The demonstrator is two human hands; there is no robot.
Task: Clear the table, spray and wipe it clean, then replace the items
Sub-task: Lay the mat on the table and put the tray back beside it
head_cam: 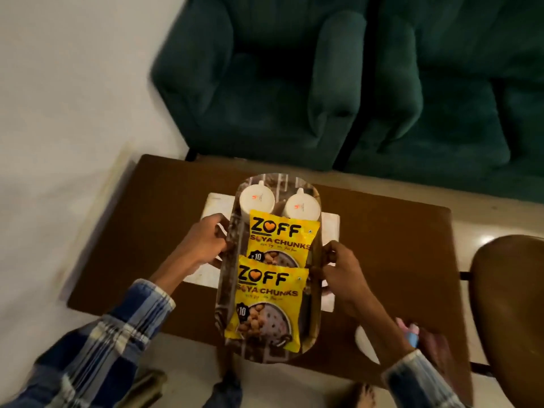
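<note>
Tray (232,290), oval and printed with a dark pattern, sits between both hands over the middle of the brown desk (397,245), its long axis running away from the person. Whether it rests on the surface or is lifted just clear of it cannot be told. The left hand (206,245) grips the tray's left rim, fingers (219,231) curled around the edge. The right hand (338,266) does the same on the right rim, its fingers clenched on the edge. Both forearms wear blue, white and yellow plaid sleeves (117,334).

Two white cups (257,200) stand side by side at the far end of the tray. Two yellow snack packets lie flat along it: the far packet (282,237) touches the cups, and the near packet (265,301) overlaps its lower edge and reaches almost to the near end of the tray. Both read "ZOFF SOYA CHUNKS".

Under the tray lies a pale rectangular mat (215,204), showing on either side of it. Near the desk's front right edge, partly hidden by the right forearm, sit a white rounded object (365,343) and something pink and blue (409,334); they are too blurred to identify.

Beyond the desk stand dark green armchairs (265,83). A brown chair (512,304) is at the right. Bare feet (365,393) show on the pale floor below.
</note>
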